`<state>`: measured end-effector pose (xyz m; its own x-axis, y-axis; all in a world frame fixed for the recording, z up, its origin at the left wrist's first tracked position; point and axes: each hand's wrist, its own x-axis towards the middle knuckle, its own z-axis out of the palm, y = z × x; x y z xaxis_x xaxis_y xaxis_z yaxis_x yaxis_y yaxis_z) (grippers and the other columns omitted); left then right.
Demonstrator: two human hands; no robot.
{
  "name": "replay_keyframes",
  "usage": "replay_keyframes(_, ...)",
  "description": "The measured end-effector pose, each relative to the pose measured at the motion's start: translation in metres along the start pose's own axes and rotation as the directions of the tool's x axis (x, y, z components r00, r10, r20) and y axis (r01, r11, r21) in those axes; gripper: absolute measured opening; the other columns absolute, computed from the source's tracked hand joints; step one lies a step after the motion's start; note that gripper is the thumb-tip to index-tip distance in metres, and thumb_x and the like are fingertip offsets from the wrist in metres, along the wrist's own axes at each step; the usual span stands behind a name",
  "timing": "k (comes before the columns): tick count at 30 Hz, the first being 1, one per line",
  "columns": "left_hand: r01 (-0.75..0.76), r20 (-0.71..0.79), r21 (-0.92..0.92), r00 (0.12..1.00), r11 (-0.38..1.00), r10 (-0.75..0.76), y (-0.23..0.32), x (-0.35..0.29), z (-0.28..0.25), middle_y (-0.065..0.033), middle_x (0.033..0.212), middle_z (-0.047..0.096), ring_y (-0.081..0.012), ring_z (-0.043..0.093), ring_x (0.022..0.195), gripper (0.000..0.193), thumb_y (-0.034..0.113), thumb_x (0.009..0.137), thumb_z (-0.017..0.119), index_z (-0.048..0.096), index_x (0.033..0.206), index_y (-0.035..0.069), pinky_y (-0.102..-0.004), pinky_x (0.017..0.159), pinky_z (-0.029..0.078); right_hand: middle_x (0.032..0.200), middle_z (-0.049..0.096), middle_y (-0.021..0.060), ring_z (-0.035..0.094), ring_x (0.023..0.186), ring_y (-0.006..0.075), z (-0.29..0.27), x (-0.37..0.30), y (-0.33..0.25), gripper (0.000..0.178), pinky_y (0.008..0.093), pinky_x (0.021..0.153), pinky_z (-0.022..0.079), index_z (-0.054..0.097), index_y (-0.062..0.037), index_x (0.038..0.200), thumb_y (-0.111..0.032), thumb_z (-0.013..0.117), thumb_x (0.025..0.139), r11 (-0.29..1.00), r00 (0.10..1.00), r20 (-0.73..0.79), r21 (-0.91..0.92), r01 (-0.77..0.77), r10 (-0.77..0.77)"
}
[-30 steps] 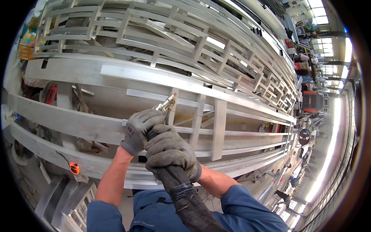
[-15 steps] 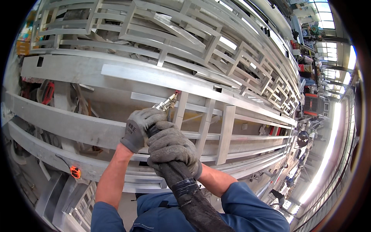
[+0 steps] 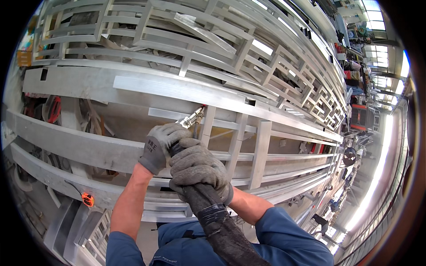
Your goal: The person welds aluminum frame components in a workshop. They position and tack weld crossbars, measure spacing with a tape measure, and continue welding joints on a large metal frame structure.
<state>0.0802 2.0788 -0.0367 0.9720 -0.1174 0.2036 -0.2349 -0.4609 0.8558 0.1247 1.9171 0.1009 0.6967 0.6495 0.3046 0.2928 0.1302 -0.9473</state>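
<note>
Both of my hands, in grey work gloves, are closed round a handheld welding torch with a silver nozzle (image 3: 191,119) and a thick black hose (image 3: 213,221) running back toward my body. My left hand (image 3: 160,147) grips near the nozzle; my right hand (image 3: 199,167) wraps the handle just behind it. The handle is mostly hidden by the gloves. A red spot of light shows at the nozzle's tip, beside a long silver metal bar (image 3: 177,94) and the end of a short crosspiece (image 3: 207,126).
Beyond the bar lies a large silver lattice frame (image 3: 186,57). More crosspieces (image 3: 260,153) and long rails (image 3: 88,144) surround my hands. An orange tape measure (image 3: 88,199) rests on the near rail at left. A red-and-black tool (image 3: 54,109) sits below the rails, far left.
Almost nothing differs. The view has shifted very slightly; both hands and the torch stay at the same spot by the bar.
</note>
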Motion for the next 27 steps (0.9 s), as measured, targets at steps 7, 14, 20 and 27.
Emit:
replay_keyframes(7,0.000,-0.007,-0.031,1.000,1.000,0.000,0.000,0.000,0.000,-0.0079,0.111,0.077,-0.0335,0.073,0.109,0.031,0.026,0.079,0.080,0.077,0.109,0.016,-0.0463,0.090,0.055,0.107,0.072,0.0047,0.069,0.106,0.0291,0.002,-0.002,0.007,0.035,0.0460,0.097,0.048,0.072,-0.0141,0.104,-0.007,0.089,0.075,0.999,1.000,0.017,-0.032,0.015,-0.015)
replay_keyframes(14,-0.020,-0.036,-0.018,0.999,1.000,0.020,0.000,0.001,-0.002,-0.0072,0.108,0.077,-0.0326,0.073,0.105,0.027,0.026,0.081,0.079,0.078,0.105,0.016,-0.0458,0.089,0.055,0.107,0.072,0.0053,0.069,0.106,0.0297,0.005,0.001,0.007,0.038,0.0459,0.097,0.048,0.071,-0.0137,0.106,-0.007,0.090,0.073,0.999,0.999,0.035,-0.040,0.018,-0.017)
replay_keyframes(20,-0.049,-0.064,-0.054,0.997,0.997,0.045,0.002,0.003,-0.004,-0.0084,0.103,0.077,-0.0326,0.074,0.099,0.027,0.027,0.078,0.082,0.078,0.101,0.013,-0.0451,0.087,0.058,0.107,0.072,0.0064,0.069,0.106,0.0304,0.010,-0.003,0.011,0.038,0.0456,0.097,0.048,0.072,-0.0130,0.106,-0.008,0.089,0.073,0.996,0.999,0.029,-0.076,0.041,-0.039)
replay_keyframes(27,-0.072,-0.087,-0.062,0.994,0.995,0.067,0.002,0.002,-0.004,-0.0094,0.100,0.077,-0.0334,0.075,0.097,0.027,0.025,0.076,0.082,0.079,0.098,0.011,-0.0443,0.086,0.059,0.106,0.072,0.0070,0.068,0.106,0.0313,0.011,-0.002,0.009,0.039,0.0458,0.097,0.048,0.073,-0.0128,0.107,-0.010,0.090,0.072,0.995,0.998,0.044,-0.084,0.057,-0.054)
